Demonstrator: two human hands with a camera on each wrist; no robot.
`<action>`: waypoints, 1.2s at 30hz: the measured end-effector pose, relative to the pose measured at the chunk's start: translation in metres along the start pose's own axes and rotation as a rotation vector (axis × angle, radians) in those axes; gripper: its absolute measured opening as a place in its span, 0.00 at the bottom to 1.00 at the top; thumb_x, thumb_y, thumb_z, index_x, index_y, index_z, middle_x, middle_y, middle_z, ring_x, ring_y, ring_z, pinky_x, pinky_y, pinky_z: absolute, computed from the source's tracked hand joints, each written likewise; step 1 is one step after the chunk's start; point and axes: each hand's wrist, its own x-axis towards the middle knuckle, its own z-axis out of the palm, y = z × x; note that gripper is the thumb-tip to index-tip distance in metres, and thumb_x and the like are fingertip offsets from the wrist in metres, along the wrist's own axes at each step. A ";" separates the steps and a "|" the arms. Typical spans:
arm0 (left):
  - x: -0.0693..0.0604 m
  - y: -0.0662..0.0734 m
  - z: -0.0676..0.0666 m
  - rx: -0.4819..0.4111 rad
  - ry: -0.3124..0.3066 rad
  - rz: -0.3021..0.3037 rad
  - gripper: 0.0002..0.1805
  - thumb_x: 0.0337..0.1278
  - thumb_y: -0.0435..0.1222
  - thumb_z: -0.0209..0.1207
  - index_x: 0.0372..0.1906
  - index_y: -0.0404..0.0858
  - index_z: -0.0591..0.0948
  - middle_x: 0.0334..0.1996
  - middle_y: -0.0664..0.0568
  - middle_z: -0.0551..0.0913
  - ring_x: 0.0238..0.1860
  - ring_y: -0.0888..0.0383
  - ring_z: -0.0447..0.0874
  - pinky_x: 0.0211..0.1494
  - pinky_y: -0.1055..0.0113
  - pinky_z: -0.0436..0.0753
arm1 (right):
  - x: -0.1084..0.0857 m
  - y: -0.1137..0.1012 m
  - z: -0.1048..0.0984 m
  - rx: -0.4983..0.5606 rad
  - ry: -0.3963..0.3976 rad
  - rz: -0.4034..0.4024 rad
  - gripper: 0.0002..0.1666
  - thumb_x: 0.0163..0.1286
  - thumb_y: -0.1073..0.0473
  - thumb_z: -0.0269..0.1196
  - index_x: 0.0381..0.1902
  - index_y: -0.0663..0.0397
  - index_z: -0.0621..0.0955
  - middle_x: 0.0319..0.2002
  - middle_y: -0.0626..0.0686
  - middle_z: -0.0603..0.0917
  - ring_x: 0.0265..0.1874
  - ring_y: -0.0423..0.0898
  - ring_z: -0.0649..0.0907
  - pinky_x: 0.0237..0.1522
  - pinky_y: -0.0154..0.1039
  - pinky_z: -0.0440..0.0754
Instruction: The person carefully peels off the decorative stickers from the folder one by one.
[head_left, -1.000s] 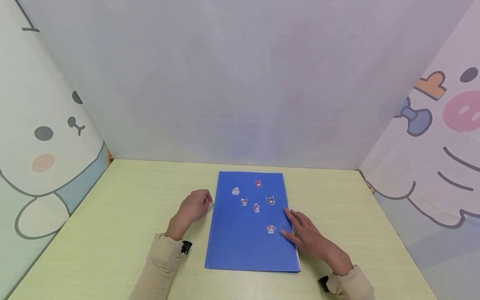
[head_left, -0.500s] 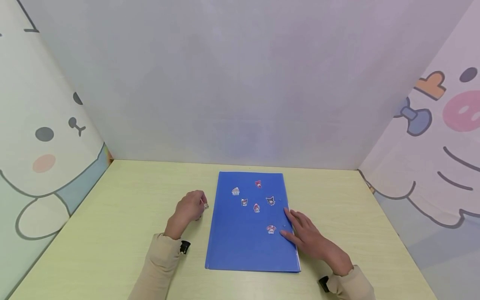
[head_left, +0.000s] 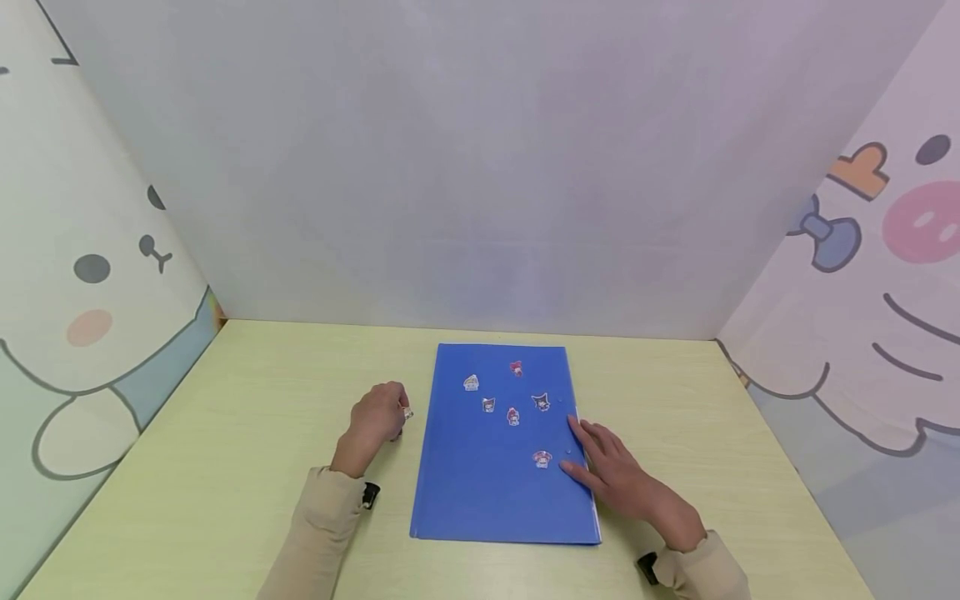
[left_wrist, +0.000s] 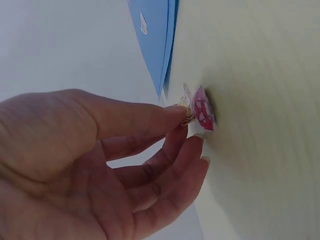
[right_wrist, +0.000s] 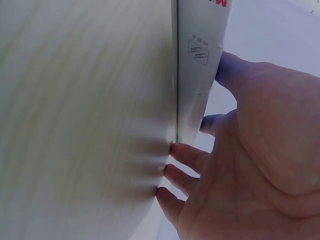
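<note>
My left hand (head_left: 377, 414) is just left of a blue folder (head_left: 487, 492) and pinches a small yellowish cartoon sticker (left_wrist: 188, 111) between thumb and fingertips. Right beside that one, a pink-and-red sticker (left_wrist: 203, 110) shows close to the table surface; whether it touches the pinched one I cannot tell. Several cartoon stickers lie on the folder's cover, among them a dark one (head_left: 542, 402) and a pink-topped one (head_left: 542, 459). My right hand (head_left: 617, 473) rests on the folder's right edge, thumb and index finger on the cover, other fingertips at the table.
The folder's white side (right_wrist: 199, 65) carries printed marks. Two tiny clear dots show near its right edge. Pale wooden table (head_left: 247, 417) surrounds it, bounded by a plain back curtain (head_left: 465, 167) and cartoon-printed side curtains (head_left: 90, 208).
My left hand has drawn back left from the folder's edge, keeping the sticker in its fingertips, and now hovers low by the table. The right hand and folder have stayed put.
</note>
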 end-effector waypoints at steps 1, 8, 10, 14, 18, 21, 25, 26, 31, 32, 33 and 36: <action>0.000 -0.001 0.000 0.004 0.002 -0.001 0.02 0.66 0.25 0.58 0.38 0.29 0.81 0.23 0.49 0.80 0.23 0.55 0.80 0.26 0.61 0.76 | 0.000 0.000 0.000 0.006 0.007 -0.006 0.42 0.81 0.46 0.56 0.80 0.64 0.57 0.72 0.71 0.61 0.70 0.72 0.61 0.64 0.74 0.61; 0.001 -0.001 0.001 0.037 0.032 0.011 0.03 0.64 0.25 0.59 0.41 0.29 0.80 0.35 0.40 0.82 0.32 0.48 0.79 0.32 0.55 0.81 | 0.001 -0.006 -0.005 -0.004 -0.035 0.037 0.42 0.82 0.47 0.55 0.80 0.66 0.56 0.74 0.71 0.60 0.73 0.71 0.60 0.68 0.72 0.59; 0.001 0.000 0.001 0.034 0.035 0.005 0.04 0.64 0.26 0.60 0.42 0.28 0.81 0.37 0.39 0.81 0.34 0.47 0.79 0.34 0.53 0.81 | 0.001 -0.009 -0.008 0.010 -0.042 0.043 0.42 0.81 0.49 0.56 0.80 0.67 0.56 0.74 0.72 0.60 0.73 0.72 0.60 0.69 0.72 0.59; 0.001 0.002 0.002 0.026 0.054 -0.002 0.05 0.65 0.28 0.62 0.42 0.29 0.81 0.38 0.40 0.79 0.37 0.45 0.79 0.34 0.52 0.81 | 0.001 -0.009 -0.007 0.000 -0.023 0.013 0.42 0.80 0.50 0.57 0.80 0.67 0.56 0.72 0.73 0.61 0.71 0.72 0.62 0.67 0.72 0.61; 0.001 0.006 0.006 0.026 0.106 0.023 0.03 0.65 0.29 0.62 0.39 0.32 0.81 0.36 0.40 0.80 0.39 0.42 0.79 0.33 0.50 0.81 | 0.001 -0.013 -0.010 0.022 -0.044 0.048 0.42 0.80 0.49 0.57 0.79 0.67 0.57 0.73 0.72 0.61 0.72 0.72 0.61 0.68 0.73 0.59; 0.001 0.008 0.009 0.027 0.132 0.044 0.03 0.65 0.30 0.63 0.36 0.34 0.80 0.34 0.42 0.79 0.38 0.43 0.79 0.32 0.50 0.81 | 0.001 -0.013 -0.011 0.009 -0.061 0.063 0.42 0.81 0.48 0.56 0.80 0.66 0.56 0.74 0.71 0.60 0.73 0.71 0.60 0.69 0.72 0.58; 0.001 0.012 0.014 0.017 0.148 0.060 0.06 0.65 0.32 0.64 0.34 0.35 0.80 0.30 0.46 0.77 0.35 0.46 0.78 0.30 0.53 0.79 | 0.001 -0.014 -0.011 -0.001 -0.067 0.068 0.41 0.81 0.49 0.55 0.80 0.67 0.56 0.74 0.71 0.59 0.73 0.71 0.60 0.69 0.71 0.59; 0.001 0.014 0.015 0.014 0.149 0.061 0.06 0.66 0.33 0.65 0.34 0.35 0.80 0.29 0.46 0.77 0.34 0.47 0.77 0.30 0.54 0.79 | 0.001 -0.015 -0.011 0.001 -0.067 0.068 0.41 0.81 0.49 0.55 0.80 0.66 0.56 0.74 0.71 0.60 0.73 0.71 0.60 0.69 0.71 0.59; -0.001 0.023 0.019 -0.008 0.160 0.081 0.07 0.67 0.34 0.64 0.34 0.35 0.80 0.28 0.48 0.75 0.32 0.50 0.74 0.29 0.57 0.76 | 0.002 -0.014 -0.010 -0.002 -0.058 0.055 0.42 0.81 0.48 0.55 0.79 0.67 0.56 0.74 0.72 0.60 0.73 0.72 0.61 0.69 0.72 0.59; -0.001 0.025 0.020 -0.009 0.159 0.088 0.07 0.67 0.34 0.64 0.34 0.35 0.80 0.28 0.48 0.75 0.32 0.50 0.74 0.29 0.57 0.76 | 0.002 -0.014 -0.010 -0.003 -0.056 0.054 0.42 0.81 0.48 0.56 0.79 0.67 0.57 0.74 0.72 0.61 0.72 0.72 0.61 0.69 0.72 0.60; -0.002 0.027 0.021 -0.013 0.158 0.095 0.07 0.67 0.34 0.64 0.35 0.35 0.80 0.29 0.48 0.75 0.32 0.51 0.74 0.29 0.58 0.76 | 0.002 -0.014 -0.010 -0.008 -0.053 0.049 0.41 0.81 0.48 0.55 0.79 0.68 0.57 0.73 0.72 0.61 0.72 0.72 0.61 0.68 0.72 0.60; -0.003 0.033 0.025 -0.024 0.150 0.115 0.06 0.68 0.34 0.64 0.35 0.36 0.81 0.29 0.48 0.76 0.33 0.51 0.74 0.29 0.58 0.77 | 0.002 -0.014 -0.009 -0.007 -0.051 0.049 0.41 0.81 0.49 0.56 0.79 0.68 0.57 0.73 0.73 0.61 0.72 0.72 0.61 0.68 0.72 0.60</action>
